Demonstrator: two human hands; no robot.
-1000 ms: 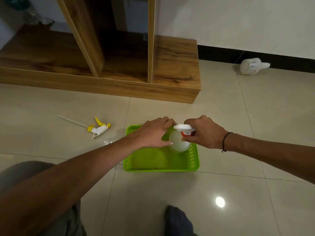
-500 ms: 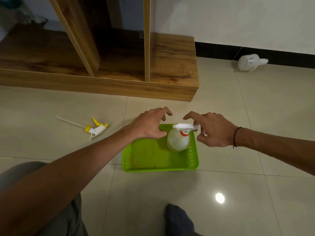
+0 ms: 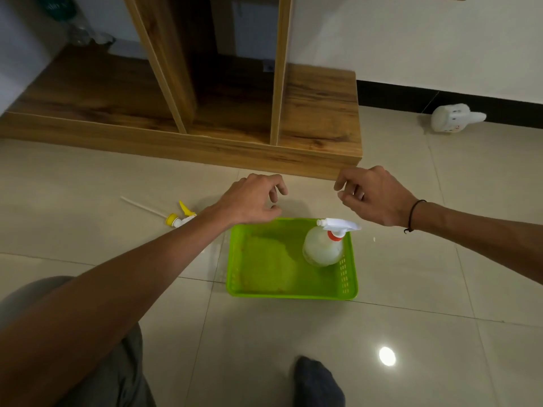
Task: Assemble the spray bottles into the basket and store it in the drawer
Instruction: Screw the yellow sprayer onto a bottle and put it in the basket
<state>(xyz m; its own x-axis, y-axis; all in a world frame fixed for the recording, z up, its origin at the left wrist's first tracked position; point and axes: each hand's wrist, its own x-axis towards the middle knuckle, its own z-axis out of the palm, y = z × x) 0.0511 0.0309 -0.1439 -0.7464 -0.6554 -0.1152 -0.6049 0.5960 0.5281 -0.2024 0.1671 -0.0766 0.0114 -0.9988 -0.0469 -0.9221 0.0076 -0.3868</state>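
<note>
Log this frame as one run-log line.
left hand: open, empty | right hand: open, empty | spray bottle: upright in green basket | yellow sprayer head: on floor

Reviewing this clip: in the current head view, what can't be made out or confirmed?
- Yellow spray head: its nozzle end is hidden behind the left forearm.
- White bottle by the wall: too small and blurred to tell whether it has a cap.
- Drawer: none is recognisable in the wooden unit, whose upper part is cut off by the top edge.
- Green basket: the far left corner is covered by the left hand.
</note>
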